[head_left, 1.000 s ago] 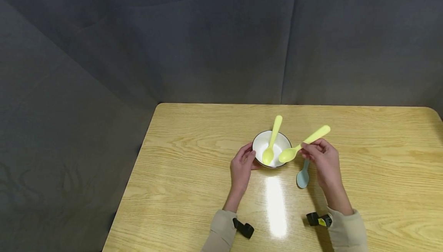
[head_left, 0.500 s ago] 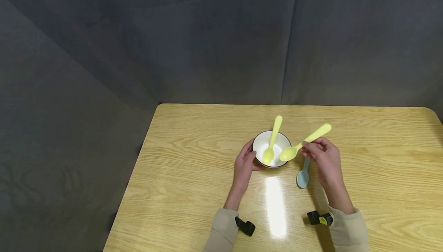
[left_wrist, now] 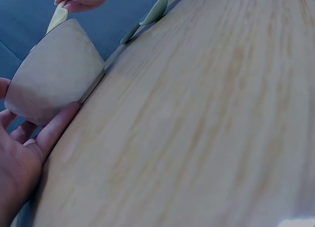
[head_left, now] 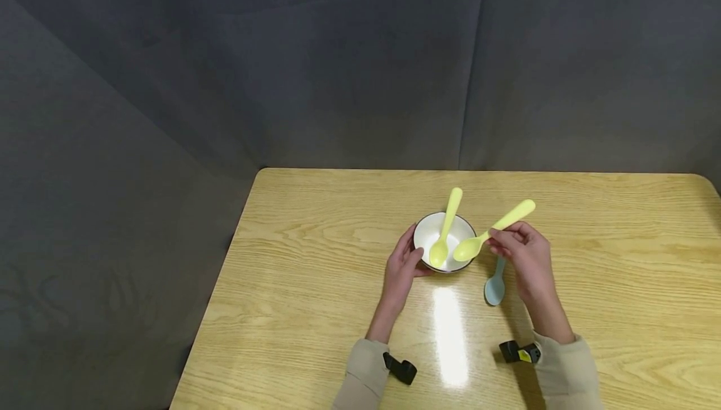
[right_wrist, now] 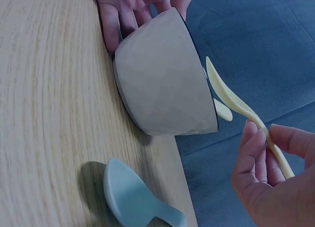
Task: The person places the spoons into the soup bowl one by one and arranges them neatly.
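A white-lined bowl with a dark rim stands on the table, its faceted outer wall filling much of the right wrist view. My left hand grips its left side, thumb at the rim and fingers round the wall. One yellow spoon leans inside the bowl, handle sticking out past the far rim. With thumb and fingertips, my right hand pinches a second yellow spoon, its scoop hovering over the bowl's right rim. Below that hand lies a blue-green spoon, its handle end hidden in the head view.
The wooden table has its back edge beyond the bowl and its left edge well to the left. A dark cloth hangs behind it. Black wrist cameras sit at both beige sleeves.
My left hand has shifted slightly right and forward along the bowl, its thumb now farther over the rim. The spoon in my right hand has risen very slightly; its grip looks the same.
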A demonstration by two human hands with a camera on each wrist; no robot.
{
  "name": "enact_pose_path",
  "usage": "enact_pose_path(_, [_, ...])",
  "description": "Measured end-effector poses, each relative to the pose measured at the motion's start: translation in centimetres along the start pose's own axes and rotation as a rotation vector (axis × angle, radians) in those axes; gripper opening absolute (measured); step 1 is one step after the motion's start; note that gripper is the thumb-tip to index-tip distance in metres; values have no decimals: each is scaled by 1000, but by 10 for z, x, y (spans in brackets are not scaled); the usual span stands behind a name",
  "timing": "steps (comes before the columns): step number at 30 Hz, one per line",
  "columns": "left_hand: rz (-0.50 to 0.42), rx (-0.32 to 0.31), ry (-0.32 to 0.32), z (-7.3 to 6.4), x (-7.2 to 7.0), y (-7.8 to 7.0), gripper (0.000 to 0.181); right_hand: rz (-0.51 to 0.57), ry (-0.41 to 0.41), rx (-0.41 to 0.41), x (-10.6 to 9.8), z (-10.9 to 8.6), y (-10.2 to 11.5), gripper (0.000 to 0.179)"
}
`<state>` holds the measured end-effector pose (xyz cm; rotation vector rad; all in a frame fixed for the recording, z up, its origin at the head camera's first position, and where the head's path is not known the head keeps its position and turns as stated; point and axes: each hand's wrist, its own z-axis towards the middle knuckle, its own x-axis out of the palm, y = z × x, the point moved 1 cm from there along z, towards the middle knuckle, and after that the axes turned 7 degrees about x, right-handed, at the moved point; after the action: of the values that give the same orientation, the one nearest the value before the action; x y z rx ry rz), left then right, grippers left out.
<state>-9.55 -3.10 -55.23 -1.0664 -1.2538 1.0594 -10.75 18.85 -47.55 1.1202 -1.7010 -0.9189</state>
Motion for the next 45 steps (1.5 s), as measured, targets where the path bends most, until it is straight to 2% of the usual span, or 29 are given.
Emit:
enact_pose_path(9, [-17,24,-28,2,2,3,54,-26,-7,27,7,3,0,10])
enact_pose_path(14, [-5,29,-26,3,2,3,54,-46,17,46,12,5,-4,10])
enact_pose_path(21, [-45,26,-8,2,-2,3,54,-113,6,40,17,7,-10,9])
enact_pose_path(26, [-63,25,-5,2,-4,3,55,-176,20,-3,17,7,-13,15])
enact_pose_path(29, [-66,22,-6,2,-4,2,55,-166,28,-8,16,7,-15,17])
enact_pose_path(35, [-66,27,-19,1,-4,2,53,-161,22,-1,15,8,-16,15])
enact_pose_path(45, [-75,28,-13,0,-1,3,52,-240,0,42,13,10,-13,21])
